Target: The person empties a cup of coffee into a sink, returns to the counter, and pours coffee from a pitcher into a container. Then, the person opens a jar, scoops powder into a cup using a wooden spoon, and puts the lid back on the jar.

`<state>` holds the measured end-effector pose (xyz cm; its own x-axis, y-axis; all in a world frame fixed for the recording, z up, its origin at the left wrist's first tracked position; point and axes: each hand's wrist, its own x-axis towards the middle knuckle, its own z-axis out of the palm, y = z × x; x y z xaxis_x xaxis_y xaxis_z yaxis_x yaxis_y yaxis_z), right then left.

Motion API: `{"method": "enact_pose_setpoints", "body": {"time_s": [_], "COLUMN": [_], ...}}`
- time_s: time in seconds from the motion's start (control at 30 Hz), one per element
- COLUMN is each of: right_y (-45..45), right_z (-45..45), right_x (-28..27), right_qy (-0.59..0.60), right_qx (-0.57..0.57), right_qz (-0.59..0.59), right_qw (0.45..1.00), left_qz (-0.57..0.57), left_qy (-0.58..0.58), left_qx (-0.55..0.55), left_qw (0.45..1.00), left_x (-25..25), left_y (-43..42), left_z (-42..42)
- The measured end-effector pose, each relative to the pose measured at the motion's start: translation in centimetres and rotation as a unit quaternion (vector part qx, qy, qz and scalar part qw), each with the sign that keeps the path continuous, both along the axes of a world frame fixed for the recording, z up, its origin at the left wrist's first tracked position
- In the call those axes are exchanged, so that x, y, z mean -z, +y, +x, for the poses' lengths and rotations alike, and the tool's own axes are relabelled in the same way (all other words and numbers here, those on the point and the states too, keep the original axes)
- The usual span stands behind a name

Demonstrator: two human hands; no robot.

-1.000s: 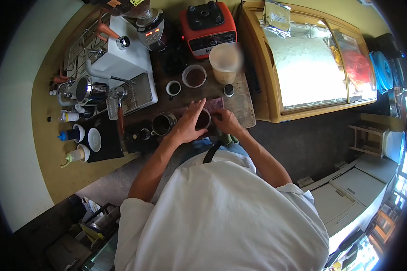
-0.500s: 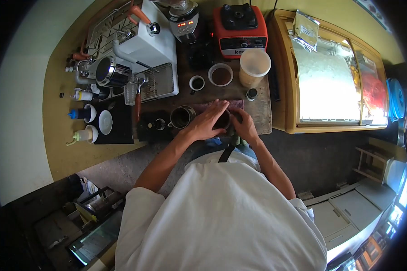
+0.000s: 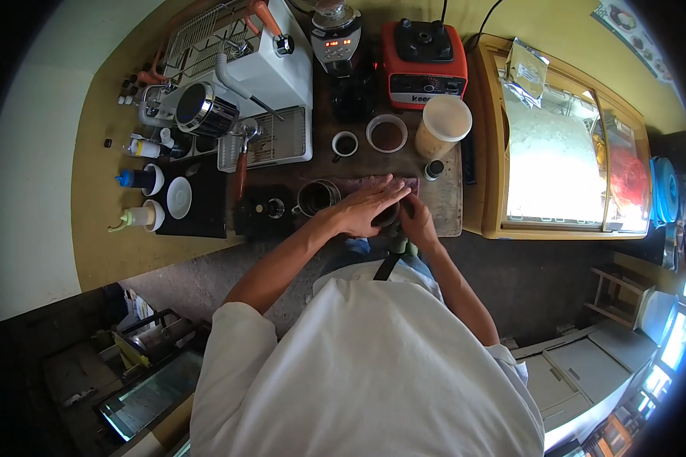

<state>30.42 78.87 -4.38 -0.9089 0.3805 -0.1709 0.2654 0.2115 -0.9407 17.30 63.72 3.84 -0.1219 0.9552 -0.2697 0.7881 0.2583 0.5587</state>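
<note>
My left hand (image 3: 370,207) lies flat with fingers stretched across the top of a dark round cup-like vessel (image 3: 387,216). Its rim and contents are mostly covered, so the exact kind is unclear. Around the vessel's right side curl the fingers of my right hand (image 3: 416,218). A metal pitcher (image 3: 318,197) with a handle stands just left of my left hand. Beneath and behind the hands is a folded reddish-brown cloth (image 3: 351,184) at the counter's front edge. Farther back are a small white cup (image 3: 344,144) of dark liquid and a tub (image 3: 386,134) of brown powder.
On the left stands an espresso machine (image 3: 282,84), with a portafilter (image 3: 242,171) at its tray. A grinder (image 3: 337,47), a red blender base (image 3: 424,65), a lidded plastic canister (image 3: 443,126) and a small jar (image 3: 434,170) line the back and right. A glass-fronted cabinet (image 3: 495,221) is at right.
My left hand's fingers have moved farther right over the vessel's top and lie flatter. The right hand stays at its side. The whole view has shifted slightly.
</note>
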Motion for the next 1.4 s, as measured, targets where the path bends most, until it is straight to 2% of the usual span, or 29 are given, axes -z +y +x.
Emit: {"method": "enact_pose_setpoints", "body": {"time_s": [0.07,0.13,0.23,0.27,0.37,0.47,0.57,0.67,0.77,0.87,0.93,1.03,1.17,1.27,1.37,1.4], "right_y": [-0.2,0.4,1.2,1.3,0.4,-0.5,-0.3,0.4,0.0,-0.9,-1.1,0.0,1.5,2.7,4.0,4.1], "right_z": [1.1,2.0,2.0,1.9,0.8,1.6,2.3,1.7,0.7,1.1,1.6,2.5,2.6,2.8,3.4,3.7], "right_x": [1.0,-0.5,-2.0,-2.4,-3.2,-0.6,-0.1,-1.9,-2.3,-0.5,0.3,-0.6,-2.2,-5.4,-7.8,-9.2], "right_qy": [-0.007,-0.044,-0.052,-0.032,0.013,0.005,-0.004,0.015,0.051,0.029,-0.014,-0.026,-0.012,-0.011,0.018,0.027], "right_qx": [-0.021,-0.055,-0.043,-0.026,-0.003,-0.036,-0.053,-0.044,-0.019,-0.016,-0.031,-0.053,0.010,0.038,0.079,0.088], "right_qz": [0.025,0.037,-0.016,0.003,0.056,0.094,0.111,0.100,0.090,0.102,0.113,0.095,0.031,0.002,-0.048,-0.109], "right_qw": [0.999,0.997,0.998,0.999,0.998,0.995,0.992,0.994,0.994,0.994,0.993,0.994,0.999,0.999,0.996,0.990], "left_qz": [0.001,-0.012,-0.046,-0.060,0.006,-0.078,-0.008,-0.005,-0.018,-0.060,-0.066,-0.047,0.008,-0.005,0.162,0.155], "left_qy": [0.008,0.019,0.073,0.097,0.120,0.042,0.108,0.128,0.172,0.086,0.048,0.045,0.080,0.104,0.074,-0.002], "left_qx": [0.025,0.041,0.060,0.067,-0.080,-0.179,-0.078,-0.008,-0.029,-0.216,-0.233,-0.203,-0.141,-0.151,-0.179,-0.189], "left_qw": [1.000,0.999,0.994,0.991,0.990,0.980,0.991,0.992,0.985,0.971,0.969,0.977,0.987,0.983,0.968,0.970], "left_x": [-0.3,-0.6,-2.5,-3.0,-1.9,-0.9,0.8,0.4,-2.2,-3.1,-2.1,-1.1,0.5,-1.0,-2.1,-3.5], "left_y": [0.0,0.2,0.8,1.0,0.5,0.4,0.0,0.0,0.5,1.0,1.0,0.4,-0.2,0.0,0.2,0.4], "left_z": [-0.3,-0.4,-0.1,0.2,1.8,2.9,2.2,1.1,1.5,2.9,3.2,3.1,2.2,2.6,3.7,4.2]}}
